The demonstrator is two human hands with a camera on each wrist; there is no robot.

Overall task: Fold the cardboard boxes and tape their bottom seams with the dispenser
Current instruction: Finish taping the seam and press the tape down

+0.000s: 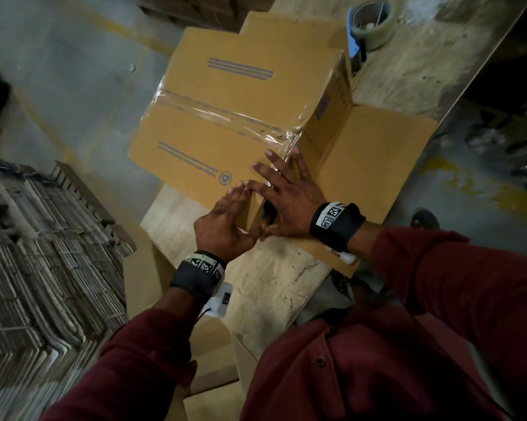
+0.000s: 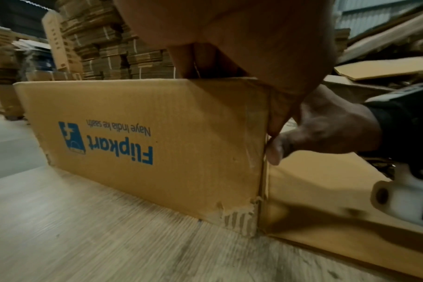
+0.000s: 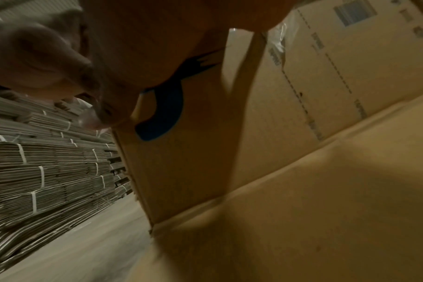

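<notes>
A brown printed cardboard box (image 1: pixel 235 117) stands bottom-up on the pale wooden tabletop (image 1: pixel 265 287), near its front edge, with its lower flaps splayed flat on the wood to the right. A strip of clear tape (image 1: pixel 222 113) already runs along the bottom seam and wrinkles where it turns over the right-hand edge. The left hand (image 1: pixel 225 226) lies with straight, close-set fingers on the box's near corner. The right hand (image 1: pixel 286 202) is spread wide over the same corner, palm on the top face, and in the left wrist view its thumb presses against the vertical corner edge. Neither hand grips anything. The blue-handled tape dispenser with its grey roll (image 1: pixel 368 25) rests well apart at the far right corner of the tabletop.

The seam looks taped, so the likely step in hand is smoothing down or turning the box. The crumpled tape end may not be stuck flat, though the view there is too glary to be sure; if it lifts, the seam could peel open. The torn lower corner of the box (image 2: pixel 239 213) could catch on the wood if the box is slid, and hard downward pressing could buckle the unsupported bottom panels.
</notes>
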